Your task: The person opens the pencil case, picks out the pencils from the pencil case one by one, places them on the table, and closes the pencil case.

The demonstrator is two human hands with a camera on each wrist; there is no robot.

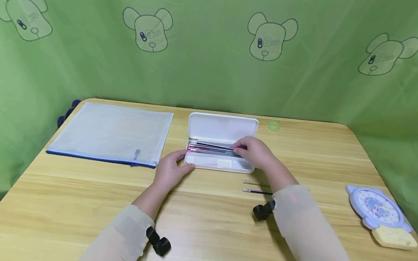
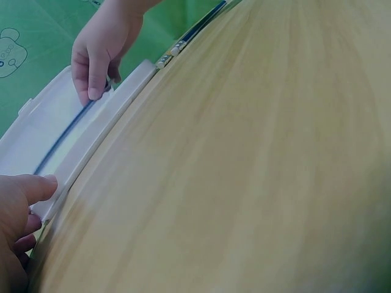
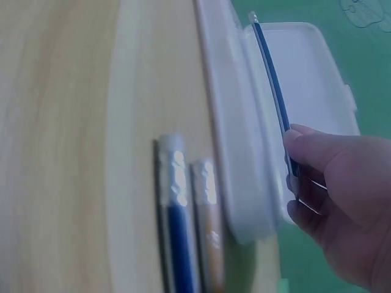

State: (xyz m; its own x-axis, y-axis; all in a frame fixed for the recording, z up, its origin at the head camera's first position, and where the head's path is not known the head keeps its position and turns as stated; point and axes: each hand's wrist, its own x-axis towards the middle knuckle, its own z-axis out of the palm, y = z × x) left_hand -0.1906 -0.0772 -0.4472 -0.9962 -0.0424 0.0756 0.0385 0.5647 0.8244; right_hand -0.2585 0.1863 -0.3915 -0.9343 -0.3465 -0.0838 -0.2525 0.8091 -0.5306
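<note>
The left hand (image 1: 170, 171) grips the pencil case (image 1: 217, 127), likely steadying it; the right hand (image 1: 257, 152) pinches a pencil (image 3: 274, 85) near one end, apparently for control.

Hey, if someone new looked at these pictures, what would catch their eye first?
Probably the open white pencil case near the table's far edge, where the right hand pinches a dark pencil and the left hand holds the case's left end. Next, perhaps the green curtain behind, with its row of animal faces, and the blue toy clock at far right.
</note>
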